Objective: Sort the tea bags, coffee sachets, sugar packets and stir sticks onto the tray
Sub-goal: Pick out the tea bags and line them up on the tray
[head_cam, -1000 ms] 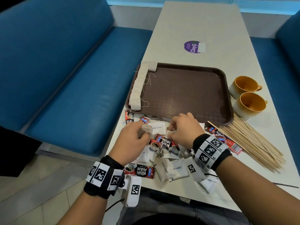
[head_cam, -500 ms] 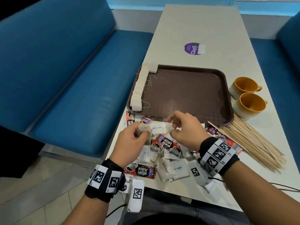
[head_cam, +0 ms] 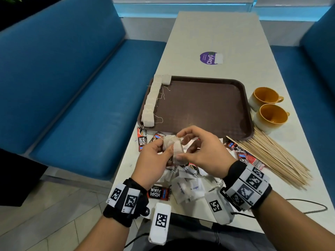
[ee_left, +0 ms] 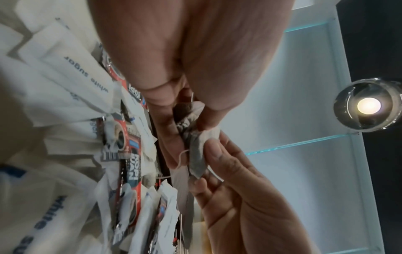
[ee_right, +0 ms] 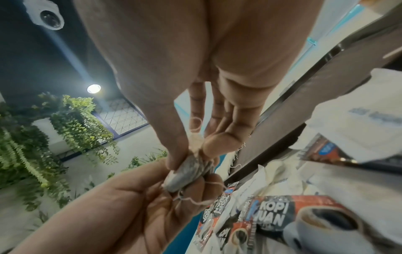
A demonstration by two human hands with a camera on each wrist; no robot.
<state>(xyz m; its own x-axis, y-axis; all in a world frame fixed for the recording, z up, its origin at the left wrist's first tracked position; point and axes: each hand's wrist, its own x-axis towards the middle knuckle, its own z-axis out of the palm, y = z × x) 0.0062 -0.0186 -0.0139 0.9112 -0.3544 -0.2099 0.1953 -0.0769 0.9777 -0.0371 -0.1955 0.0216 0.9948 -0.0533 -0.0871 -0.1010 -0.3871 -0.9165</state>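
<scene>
Tea bags [head_cam: 173, 148] sit pinched between both hands just above the loose pile at the near edge of the table [head_cam: 213, 33], short of the tray [head_cam: 199, 105]. The left hand [head_cam: 154, 160] curls its thumb and fingers around a small bunch of them, while the right hand [head_cam: 203, 153] nips one bag between thumb and forefinger, its other fingers spread; the threads [ee_right: 195, 201] look tangled, so it is probably teasing them apart before laying them down. A neat row of tea bags [head_cam: 151, 102] already lines the tray's left rim, likely leaving room for the rest. Coffee sachets [head_cam: 159, 192], sugar packets [head_cam: 187, 190] and stir sticks [head_cam: 272, 156] lie unsorted on the table.
</scene>
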